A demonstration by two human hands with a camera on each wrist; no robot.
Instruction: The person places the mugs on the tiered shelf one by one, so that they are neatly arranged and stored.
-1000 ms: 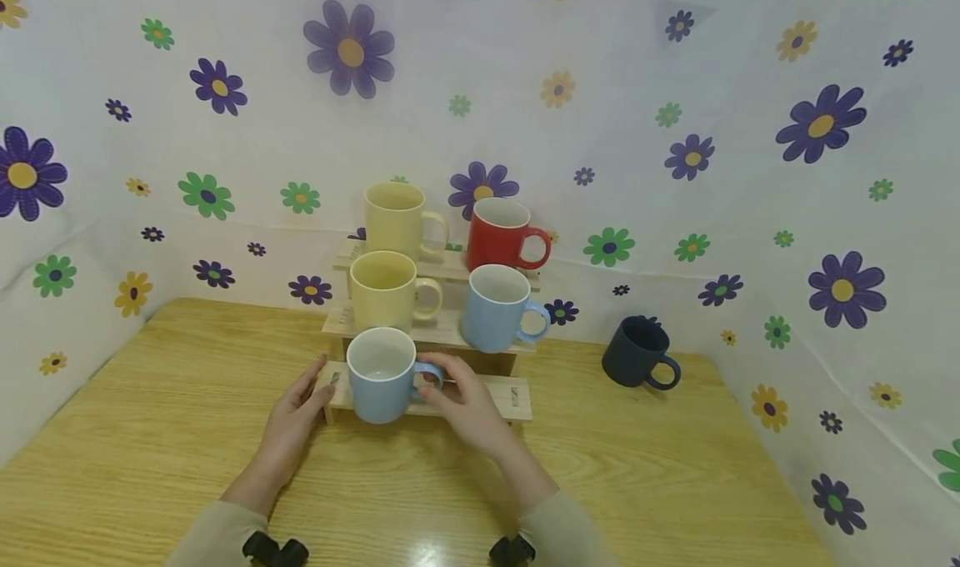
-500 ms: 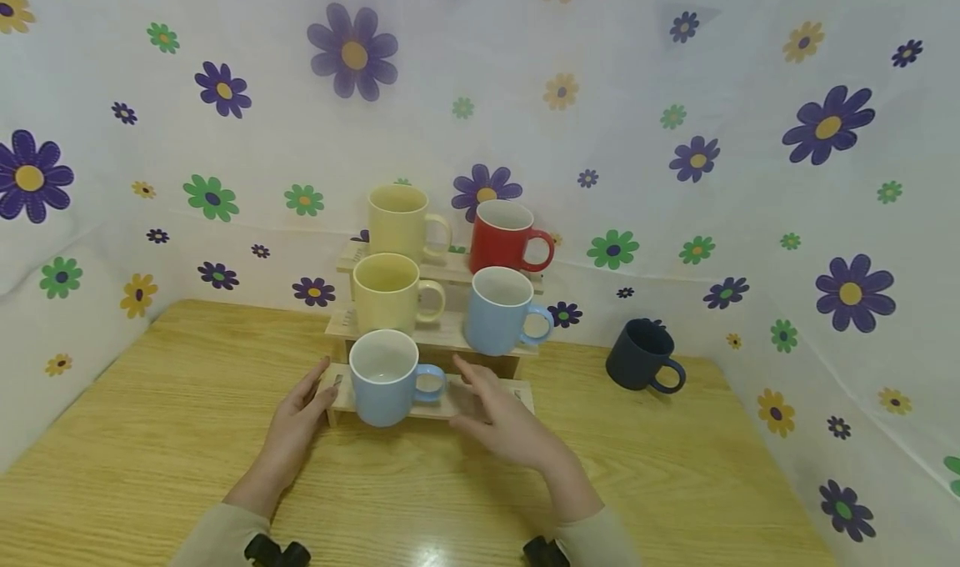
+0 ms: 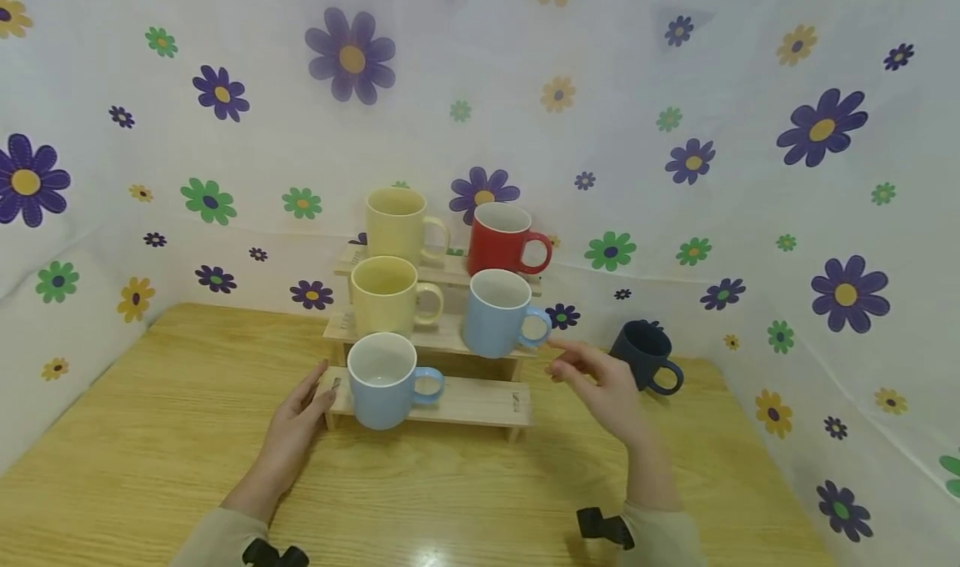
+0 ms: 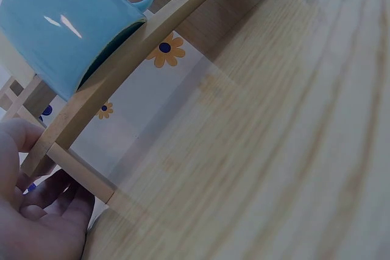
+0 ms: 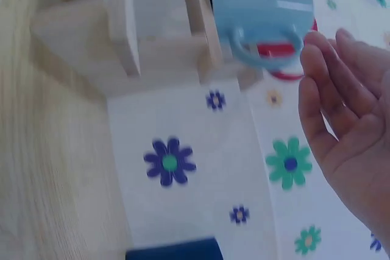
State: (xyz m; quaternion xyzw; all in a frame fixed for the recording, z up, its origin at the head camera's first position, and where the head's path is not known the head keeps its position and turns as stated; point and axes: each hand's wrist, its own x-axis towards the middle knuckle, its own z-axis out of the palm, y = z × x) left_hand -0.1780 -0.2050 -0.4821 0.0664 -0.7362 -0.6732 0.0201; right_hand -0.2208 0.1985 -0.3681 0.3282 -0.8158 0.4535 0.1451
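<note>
A stepped wooden rack point(image 3: 472, 402) stands on the table. My left hand point(image 3: 294, 421) holds its lowest step at the left end, thumb at the top corner and fingers by the leg point(image 4: 82, 172). On that step sits a light blue mug point(image 3: 381, 392), handle pointing right. My right hand point(image 3: 603, 388) is beside the second light blue mug point(image 3: 491, 317) on the middle step, its fingertips close to the handle point(image 5: 268, 60). Whether they touch it I cannot tell. The right hand holds nothing, its fingers loosely bent.
A yellow mug point(image 3: 382, 300) shares the middle step. Another yellow mug point(image 3: 393, 227) and a red mug point(image 3: 497, 242) stand on the top step. Behind my right hand, a dark blue mug point(image 3: 637, 354) stands tilted-looking on the table. A flower-patterned cloth point(image 3: 585, 242) hangs behind.
My right hand has let go of the lower light blue mug's handle and moved right and up towards the middle step's light blue mug. My left hand has stayed at the rack's end.
</note>
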